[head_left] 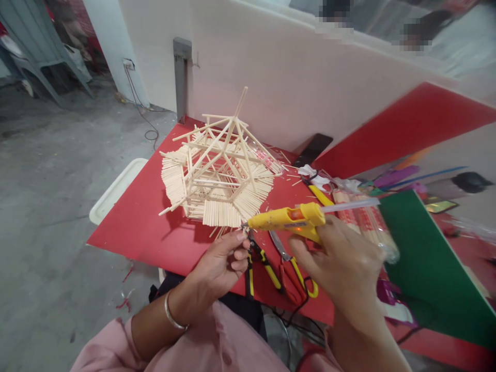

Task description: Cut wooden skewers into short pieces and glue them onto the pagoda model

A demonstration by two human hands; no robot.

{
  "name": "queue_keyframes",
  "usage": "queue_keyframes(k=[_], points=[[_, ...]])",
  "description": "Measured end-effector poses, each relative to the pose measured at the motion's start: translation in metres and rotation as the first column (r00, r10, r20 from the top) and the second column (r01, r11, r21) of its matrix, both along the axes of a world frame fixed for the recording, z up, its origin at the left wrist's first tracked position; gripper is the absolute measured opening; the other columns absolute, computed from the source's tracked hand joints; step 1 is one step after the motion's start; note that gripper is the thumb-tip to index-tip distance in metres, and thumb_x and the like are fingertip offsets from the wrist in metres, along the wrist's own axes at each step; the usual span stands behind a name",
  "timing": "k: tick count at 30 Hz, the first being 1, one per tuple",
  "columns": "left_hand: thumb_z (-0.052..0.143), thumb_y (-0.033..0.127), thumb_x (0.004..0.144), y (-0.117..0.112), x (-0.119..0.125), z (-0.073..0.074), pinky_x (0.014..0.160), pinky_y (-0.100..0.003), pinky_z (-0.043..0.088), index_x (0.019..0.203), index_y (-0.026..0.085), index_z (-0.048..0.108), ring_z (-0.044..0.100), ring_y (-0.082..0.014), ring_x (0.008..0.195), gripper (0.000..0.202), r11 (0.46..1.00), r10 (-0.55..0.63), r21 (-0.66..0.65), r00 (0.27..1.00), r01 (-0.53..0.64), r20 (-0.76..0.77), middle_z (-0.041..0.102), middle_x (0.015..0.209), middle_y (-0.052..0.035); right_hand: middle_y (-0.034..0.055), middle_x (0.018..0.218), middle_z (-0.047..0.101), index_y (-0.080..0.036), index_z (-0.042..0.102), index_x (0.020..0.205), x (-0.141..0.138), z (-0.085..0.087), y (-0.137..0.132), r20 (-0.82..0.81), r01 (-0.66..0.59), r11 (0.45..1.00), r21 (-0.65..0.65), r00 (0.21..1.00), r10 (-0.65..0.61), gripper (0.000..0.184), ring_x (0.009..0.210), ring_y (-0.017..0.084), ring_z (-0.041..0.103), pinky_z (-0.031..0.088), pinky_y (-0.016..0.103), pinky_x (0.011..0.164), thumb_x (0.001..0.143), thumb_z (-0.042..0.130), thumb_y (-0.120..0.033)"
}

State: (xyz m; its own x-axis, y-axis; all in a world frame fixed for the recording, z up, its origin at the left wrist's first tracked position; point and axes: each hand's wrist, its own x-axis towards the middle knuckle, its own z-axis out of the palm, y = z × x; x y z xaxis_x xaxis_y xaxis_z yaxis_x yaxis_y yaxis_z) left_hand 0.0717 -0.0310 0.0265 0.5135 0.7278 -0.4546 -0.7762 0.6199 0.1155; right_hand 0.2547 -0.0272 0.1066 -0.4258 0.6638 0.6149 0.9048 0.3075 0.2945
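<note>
A pagoda-like model built of thin wooden sticks [222, 213] stands on the red tabletop, its open roof frame rising to a point. My right hand [344, 253] is wrapped around a yellow hot glue gun [284, 218], with a clear glue stick [351, 205] poking out of its rear and a small orange light glowing. The gun's nozzle points left, close to the model's front right edge. Just below the nozzle, my left hand [227, 258] is closed in a pinch on a short wooden stick [245, 232], mostly hidden by the fingertips.
Yellow-and-black pliers [269, 268] and scissors [296, 266] lie on the red table [155, 227] below the hands. Packs of sticks [360, 217] and a green board [430, 258] are at right. A dark phone-like object [313, 149] rests by the white partition [271, 88].
</note>
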Motion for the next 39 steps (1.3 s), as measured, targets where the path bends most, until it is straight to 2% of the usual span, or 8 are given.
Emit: queue_keyframes(k=[13, 18, 39], points=[[0.081, 0.013, 0.066, -0.0005, -0.0006, 0.0025, 0.037, -0.009, 0.027, 0.073, 0.011, 0.058, 0.043, 0.0008, 0.044, 0.024, 1.000, 0.001, -0.014, 1.000, -0.001, -0.007, 0.059, 0.066, 0.0010, -0.0019, 0.062, 0.052, -0.018, 0.054, 0.076, -0.0032, 0.0026, 0.0049, 0.015, -0.008, 1.000, 0.025, 1.000, 0.007, 0.010, 0.052, 0.011, 0.043, 0.026, 0.029, 0.049, 0.080, 0.062, -0.022], [0.082, 0.013, 0.066, -0.0006, -0.0010, 0.0030, 0.037, -0.009, 0.027, 0.073, 0.011, 0.058, 0.043, 0.0007, 0.044, 0.025, 1.000, -0.008, -0.007, 1.000, 0.008, -0.008, 0.059, 0.065, 0.0012, -0.0031, 0.059, 0.049, -0.020, 0.049, 0.070, -0.0050, 0.0030, 0.0065, 0.008, 0.021, 0.999, 0.041, 1.000, -0.021, 0.016, 0.051, 0.011, 0.041, 0.025, 0.028, 0.049, 0.081, 0.061, -0.023], [0.083, 0.014, 0.064, 0.0024, -0.0001, 0.0078, 0.037, -0.008, 0.027, 0.071, 0.011, 0.058, 0.042, 0.0007, 0.044, 0.026, 1.000, 0.016, -0.006, 1.000, -0.016, 0.004, 0.058, 0.064, 0.0017, -0.0042, 0.056, 0.043, -0.021, 0.046, 0.064, -0.0008, 0.0080, 0.0031, 0.030, 0.022, 0.998, 0.057, 0.999, -0.024, 0.023, 0.050, 0.009, 0.034, 0.025, 0.025, 0.048, 0.081, 0.062, -0.025]])
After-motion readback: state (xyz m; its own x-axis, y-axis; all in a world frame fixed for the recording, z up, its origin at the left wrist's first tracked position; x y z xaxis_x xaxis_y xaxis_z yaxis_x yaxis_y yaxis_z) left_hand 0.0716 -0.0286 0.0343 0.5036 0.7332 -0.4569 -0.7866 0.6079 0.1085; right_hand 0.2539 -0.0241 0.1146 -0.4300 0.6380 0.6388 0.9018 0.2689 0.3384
